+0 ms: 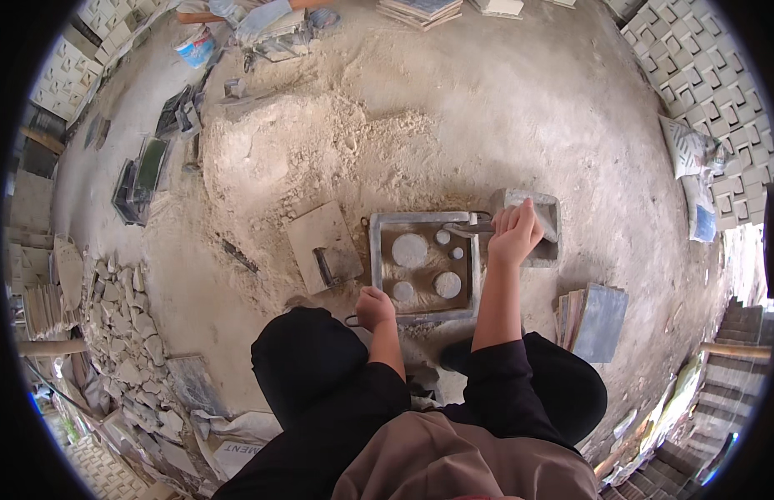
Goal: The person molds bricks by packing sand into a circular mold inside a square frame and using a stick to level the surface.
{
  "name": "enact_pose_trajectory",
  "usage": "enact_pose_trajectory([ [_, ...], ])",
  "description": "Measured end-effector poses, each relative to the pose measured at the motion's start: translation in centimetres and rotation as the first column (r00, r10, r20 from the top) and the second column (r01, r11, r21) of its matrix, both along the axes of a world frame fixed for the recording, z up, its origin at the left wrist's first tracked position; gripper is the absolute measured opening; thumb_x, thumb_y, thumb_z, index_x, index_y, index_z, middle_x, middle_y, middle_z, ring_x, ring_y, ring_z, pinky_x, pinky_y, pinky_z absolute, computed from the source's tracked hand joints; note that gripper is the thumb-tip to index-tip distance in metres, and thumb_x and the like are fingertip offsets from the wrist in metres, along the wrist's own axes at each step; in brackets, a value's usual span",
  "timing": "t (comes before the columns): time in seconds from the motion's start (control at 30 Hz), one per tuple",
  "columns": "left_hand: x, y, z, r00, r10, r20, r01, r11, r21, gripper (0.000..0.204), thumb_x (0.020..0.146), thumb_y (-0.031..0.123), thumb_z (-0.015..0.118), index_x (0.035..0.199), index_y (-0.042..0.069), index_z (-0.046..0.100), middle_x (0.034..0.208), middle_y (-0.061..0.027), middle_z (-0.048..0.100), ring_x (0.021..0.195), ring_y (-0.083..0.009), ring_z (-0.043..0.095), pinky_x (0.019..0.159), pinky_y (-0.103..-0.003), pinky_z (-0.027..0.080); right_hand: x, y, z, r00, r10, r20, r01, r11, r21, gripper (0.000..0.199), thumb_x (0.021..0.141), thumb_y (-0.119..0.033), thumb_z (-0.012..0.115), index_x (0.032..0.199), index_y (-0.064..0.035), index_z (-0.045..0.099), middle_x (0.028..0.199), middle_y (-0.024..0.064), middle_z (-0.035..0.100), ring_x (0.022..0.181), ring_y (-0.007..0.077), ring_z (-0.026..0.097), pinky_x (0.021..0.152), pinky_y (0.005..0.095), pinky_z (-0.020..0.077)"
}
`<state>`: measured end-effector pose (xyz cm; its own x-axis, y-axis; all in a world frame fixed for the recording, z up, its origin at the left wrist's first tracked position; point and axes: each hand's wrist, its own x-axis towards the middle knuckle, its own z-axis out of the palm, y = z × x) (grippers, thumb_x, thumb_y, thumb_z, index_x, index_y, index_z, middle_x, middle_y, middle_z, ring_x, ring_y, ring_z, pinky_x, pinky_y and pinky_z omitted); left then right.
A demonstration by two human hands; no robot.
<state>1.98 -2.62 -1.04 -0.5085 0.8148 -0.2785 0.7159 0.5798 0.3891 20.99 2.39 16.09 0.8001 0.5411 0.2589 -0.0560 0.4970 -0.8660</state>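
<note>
Sand [387, 125] covers most of the ground in the upper middle of the frame, pale and loose. Patterned blocks [703, 58] are stacked in the upper right corner. Below them, right of center, flat tiles [599, 321] lean together in a small pile. In the center lies a square metal mold frame [377, 267], with brown filling and several pale round spots inside it. Just left of the frame a flat square plate [320, 237] with a handle rests on the sand. At the upper right corner of the frame sits a small grey container [547, 215].

Your right hand [513, 233] is at the upper right corner of the frame, fingers curled tight around a metal tool [466, 226] that lies across the top edge. Your left hand [375, 307] is at the lower left edge of the frame, fingers bent in; I cannot tell if it grips something.
</note>
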Motion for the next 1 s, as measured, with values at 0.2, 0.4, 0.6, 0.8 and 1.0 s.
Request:
enact_pose_trajectory([
  [0.2, 0.3, -0.2, 0.1, 0.999, 0.011, 0.047, -0.012, 1.000, 0.026, 0.034, 0.083, 0.029, 0.031, 0.072, 0.008, 0.056, 0.072, -0.0168, 0.059, 0.068, -0.0382, 0.057, 0.060, -0.049, 0.044, 0.3, 0.6, -0.9, 0.948, 0.294, 0.124, -0.276, 0.950, -0.146, 0.044, 0.090, -0.017, 0.038, 0.048, -0.0081, 0.028, 0.043, -0.0028, 0.028, 0.040, 0.0060, 0.025, 0.040, 0.0244, 0.0233],
  [0.4, 0.4, 0.1, 0.9, 0.994, 0.025, 0.108, -0.017, 0.997, -0.071, 0.037, 0.083, 0.030, 0.030, 0.076, 0.006, 0.058, 0.079, -0.0196, 0.060, 0.075, -0.0391, 0.056, 0.066, -0.050, 0.044, -0.3, 0.3, -1.2, 0.968, 0.223, 0.113, -0.221, 0.975, -0.034, 0.043, 0.090, -0.016, 0.037, 0.049, -0.0087, 0.028, 0.043, -0.0029, 0.030, 0.040, 0.0054, 0.025, 0.040, 0.0241, 0.0236],
  [0.6, -0.2, 0.0, -0.5, 0.998, 0.020, 0.066, -0.023, 0.999, 0.045, 0.034, 0.083, 0.030, 0.033, 0.072, 0.007, 0.056, 0.072, -0.0170, 0.059, 0.067, -0.0381, 0.057, 0.060, -0.049, 0.044, -0.8, 0.6, 1.2, 0.987, 0.155, 0.045, -0.154, 0.987, -0.037, 0.043, 0.091, -0.016, 0.036, 0.049, -0.0082, 0.028, 0.043, -0.0039, 0.029, 0.040, 0.0046, 0.025, 0.040, 0.0241, 0.0228],
  [0.8, 0.3, 0.3, -0.1, 0.999, 0.004, 0.042, -0.004, 1.000, -0.008, 0.035, 0.084, 0.029, 0.032, 0.072, 0.008, 0.056, 0.072, -0.0161, 0.060, 0.067, -0.0377, 0.057, 0.060, -0.049, 0.044, -0.4, 0.3, -0.6, 0.978, 0.197, 0.068, -0.191, 0.978, -0.082, 0.043, 0.090, -0.013, 0.035, 0.049, -0.0090, 0.027, 0.043, -0.0029, 0.029, 0.039, 0.0059, 0.025, 0.039, 0.0248, 0.0226],
  [1.0, 0.1, -0.5, 0.3, 0.998, -0.008, 0.056, 0.008, 1.000, -0.001, 0.033, 0.084, 0.030, 0.033, 0.073, 0.009, 0.056, 0.073, -0.0152, 0.060, 0.069, -0.0365, 0.057, 0.061, -0.049, 0.044, -1.4, -0.9, -2.3, 0.968, 0.133, 0.214, -0.142, 0.989, 0.029, 0.044, 0.090, -0.015, 0.036, 0.047, -0.0086, 0.028, 0.040, -0.0010, 0.028, 0.036, 0.0090, 0.025, 0.037, 0.0255, 0.0240],
])
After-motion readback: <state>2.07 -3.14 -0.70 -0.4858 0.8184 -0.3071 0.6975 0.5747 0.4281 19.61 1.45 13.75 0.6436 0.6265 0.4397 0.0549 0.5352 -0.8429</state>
